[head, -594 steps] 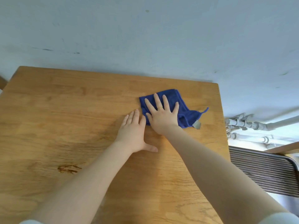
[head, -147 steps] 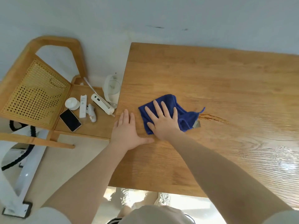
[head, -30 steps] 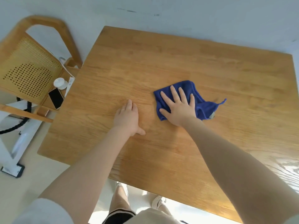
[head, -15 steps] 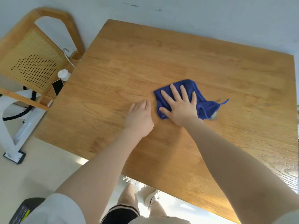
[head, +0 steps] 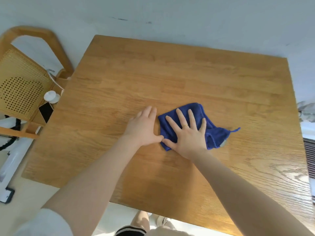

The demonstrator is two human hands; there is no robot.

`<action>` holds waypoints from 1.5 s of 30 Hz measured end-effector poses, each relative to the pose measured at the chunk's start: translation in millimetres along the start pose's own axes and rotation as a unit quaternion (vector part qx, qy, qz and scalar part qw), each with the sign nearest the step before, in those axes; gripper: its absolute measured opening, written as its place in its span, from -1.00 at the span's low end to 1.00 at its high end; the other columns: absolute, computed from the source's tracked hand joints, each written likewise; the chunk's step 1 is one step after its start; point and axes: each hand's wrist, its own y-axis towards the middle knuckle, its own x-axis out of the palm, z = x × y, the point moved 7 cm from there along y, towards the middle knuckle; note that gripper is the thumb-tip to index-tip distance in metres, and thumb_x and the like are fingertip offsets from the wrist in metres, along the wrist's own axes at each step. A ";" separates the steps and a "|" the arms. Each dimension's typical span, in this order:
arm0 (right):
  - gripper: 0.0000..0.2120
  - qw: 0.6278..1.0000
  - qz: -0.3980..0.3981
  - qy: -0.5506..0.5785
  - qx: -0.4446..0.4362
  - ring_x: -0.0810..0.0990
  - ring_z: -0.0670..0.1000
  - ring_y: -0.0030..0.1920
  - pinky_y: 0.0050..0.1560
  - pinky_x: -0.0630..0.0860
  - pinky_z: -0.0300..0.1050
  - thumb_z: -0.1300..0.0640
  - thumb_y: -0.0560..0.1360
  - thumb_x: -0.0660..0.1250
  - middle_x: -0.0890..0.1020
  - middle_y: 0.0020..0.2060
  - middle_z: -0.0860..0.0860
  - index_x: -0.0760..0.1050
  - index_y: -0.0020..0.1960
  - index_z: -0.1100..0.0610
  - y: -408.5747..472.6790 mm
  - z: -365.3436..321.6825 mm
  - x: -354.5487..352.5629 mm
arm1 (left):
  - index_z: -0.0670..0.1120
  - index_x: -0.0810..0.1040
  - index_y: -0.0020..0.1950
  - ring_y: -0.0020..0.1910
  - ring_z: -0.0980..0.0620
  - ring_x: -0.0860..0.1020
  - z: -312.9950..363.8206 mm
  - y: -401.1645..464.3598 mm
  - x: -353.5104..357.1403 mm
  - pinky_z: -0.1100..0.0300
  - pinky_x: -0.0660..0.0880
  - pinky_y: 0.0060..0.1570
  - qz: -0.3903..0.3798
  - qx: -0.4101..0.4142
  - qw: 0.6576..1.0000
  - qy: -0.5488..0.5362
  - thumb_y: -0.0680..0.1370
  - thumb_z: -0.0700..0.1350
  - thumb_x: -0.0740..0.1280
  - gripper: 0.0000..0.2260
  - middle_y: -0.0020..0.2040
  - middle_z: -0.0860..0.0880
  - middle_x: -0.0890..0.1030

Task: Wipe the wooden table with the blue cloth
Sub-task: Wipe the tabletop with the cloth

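left hand [head: 142, 129] is shifted right since half a second ago, thumb now touching the right hand [head: 187, 133]. right fingers are spread flat on the blue cloth [head: 211, 133], mid wooden table [head: 170, 74]. left fingers are held together, flat on wood.

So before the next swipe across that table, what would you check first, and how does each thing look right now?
1. Right hand flat on the crumpled blue cloth, fingers spread: ok.
2. Cloth lying on the wooden table: ok.
3. Left hand resting on bare wood beside the cloth: ok.
4. Path ahead free of objects: ok.
5. Black phone and white round item off the table, on the wooden cane chair: ok.
6. Cloth damp enough: cannot tell.
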 end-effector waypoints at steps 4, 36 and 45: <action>-0.27 1.000 0.006 0.000 0.018 -0.25 0.15 0.51 0.38 -0.21 0.41 -0.47 0.40 -0.04 -0.17 0.54 -0.08 -0.15 0.49 -0.26 39.9 21.7 -10.9 | -0.10 -0.21 0.54 0.53 -0.03 -0.15 4.5 22.0 2.7 0.04 -0.05 0.50 -0.040 0.045 0.998 0.013 0.35 0.29 0.38 0.04 0.54 -0.06 -0.26; -0.29 0.953 0.021 0.087 0.289 -0.24 0.11 0.52 0.37 -0.17 0.44 -0.47 0.41 -0.01 -0.14 0.54 -0.11 -0.13 0.47 -0.31 35.2 156.1 -24.2 | -0.19 -0.29 0.51 0.51 -0.10 -0.26 24.5 23.3 8.6 0.06 -0.19 0.46 -0.067 0.065 0.994 0.055 0.41 0.22 0.38 0.05 0.49 -0.18 -0.37; -0.29 0.993 -0.014 0.024 0.117 -0.24 0.17 0.51 0.35 -0.18 0.44 -0.45 0.42 -0.09 -0.20 0.53 -0.06 -0.23 0.48 -0.27 -40.7 100.7 -2.1 | -0.19 -0.19 0.53 0.53 -0.05 -0.20 91.3 13.6 7.2 0.08 -0.12 0.47 -0.075 0.089 0.993 -0.007 0.40 0.21 0.39 0.00 0.53 -0.13 -0.28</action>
